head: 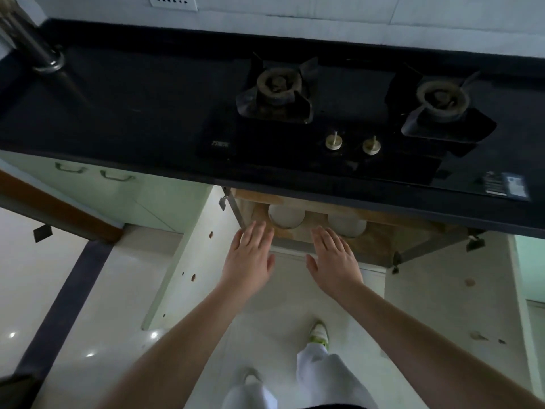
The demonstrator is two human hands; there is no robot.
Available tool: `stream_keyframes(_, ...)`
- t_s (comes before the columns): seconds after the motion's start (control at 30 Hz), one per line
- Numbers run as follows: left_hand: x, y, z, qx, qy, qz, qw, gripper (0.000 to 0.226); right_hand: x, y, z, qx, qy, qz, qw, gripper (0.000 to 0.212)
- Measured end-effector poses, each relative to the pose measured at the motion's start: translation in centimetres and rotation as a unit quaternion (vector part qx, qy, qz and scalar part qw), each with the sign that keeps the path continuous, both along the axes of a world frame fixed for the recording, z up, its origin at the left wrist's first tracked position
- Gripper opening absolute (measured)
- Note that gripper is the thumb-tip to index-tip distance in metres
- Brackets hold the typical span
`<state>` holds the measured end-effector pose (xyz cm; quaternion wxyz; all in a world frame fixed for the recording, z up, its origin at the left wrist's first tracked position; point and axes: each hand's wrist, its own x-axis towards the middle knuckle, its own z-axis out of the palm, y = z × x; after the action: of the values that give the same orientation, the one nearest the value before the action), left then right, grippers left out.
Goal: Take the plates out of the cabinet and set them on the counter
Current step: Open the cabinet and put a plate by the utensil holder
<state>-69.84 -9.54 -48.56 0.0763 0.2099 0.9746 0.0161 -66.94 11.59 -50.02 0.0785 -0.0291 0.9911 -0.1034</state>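
Plates [286,217] sit on the cabinet shelf [374,240] under the dark desk [118,113], just past our fingertips. We think there are two stacks, but the desk hides their tops. Our left hand [249,261] and right hand [333,261] are both open, flat, holding nothing.

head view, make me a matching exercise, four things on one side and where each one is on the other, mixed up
Things:
1. left plate
2. right plate
3. control knobs
4. cabinet door

Places:
A. on the hob, between the two burners and nearer the counter's front edge
B. swung open, left of the left hand
C. on the cabinet shelf, beyond the right hand
D. on the cabinet shelf, just past the left hand's fingertips

Pairs: 1-D, 2-C, 3-A, 4-B
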Motion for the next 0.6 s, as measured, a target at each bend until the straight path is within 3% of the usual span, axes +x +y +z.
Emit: stream_keyframes(0.6,-11.1,1.8,-19.4,-0.019,0.008,0.022,1.0,0.067,-10.3,0.9,-16.3,-0.001,0.026,-0.043,0.999,0.062)
